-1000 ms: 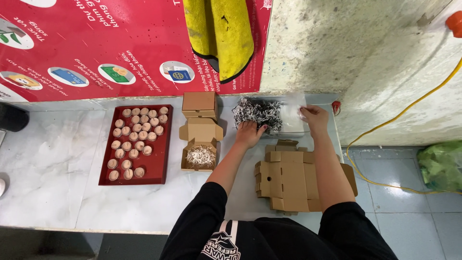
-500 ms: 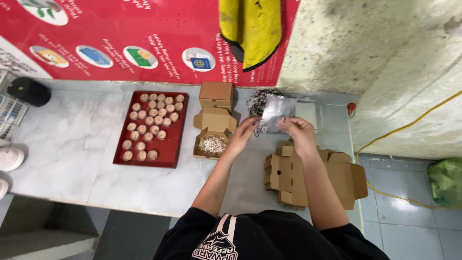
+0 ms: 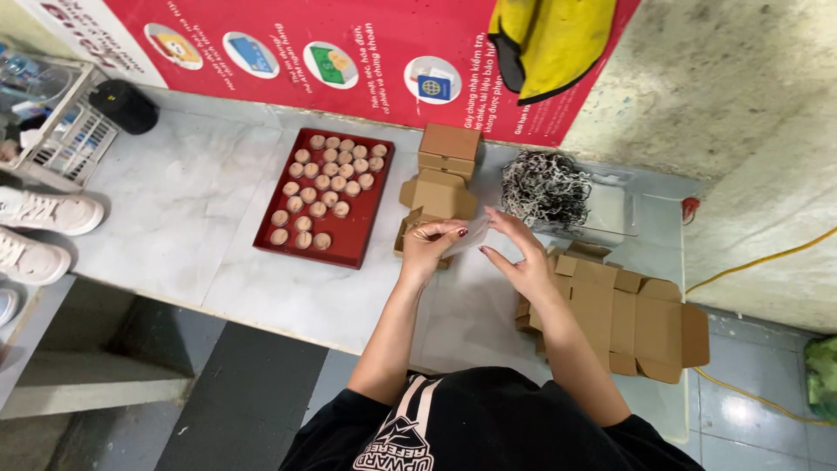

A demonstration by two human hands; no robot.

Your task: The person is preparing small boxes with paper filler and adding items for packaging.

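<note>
My left hand [image 3: 430,242] and my right hand [image 3: 516,255] meet over the marble counter [image 3: 187,209], both pinching a small pale thin sheet [image 3: 469,237]. Just under the left hand sits an open cardboard box [image 3: 438,197] with pale shredded filling, mostly hidden by the hand. Behind it stand two closed small cardboard boxes [image 3: 449,148]. A pile of grey-white shredded paper [image 3: 544,187] in a clear bag lies just beyond the right hand. A red tray [image 3: 349,255] with several round brown cakes [image 3: 323,187] lies to the left.
A stack of flat unfolded cardboard boxes [image 3: 629,312] lies by my right forearm at the counter's right end. A wire basket [image 3: 54,122], a black object [image 3: 124,105] and white shoes [image 3: 45,211] are at far left. A yellow and black item [image 3: 549,39] hangs on the wall.
Both hands have come away from the shredded paper pile and drawn together nearer me, now pinching the thin sheet. The view has shifted left.
</note>
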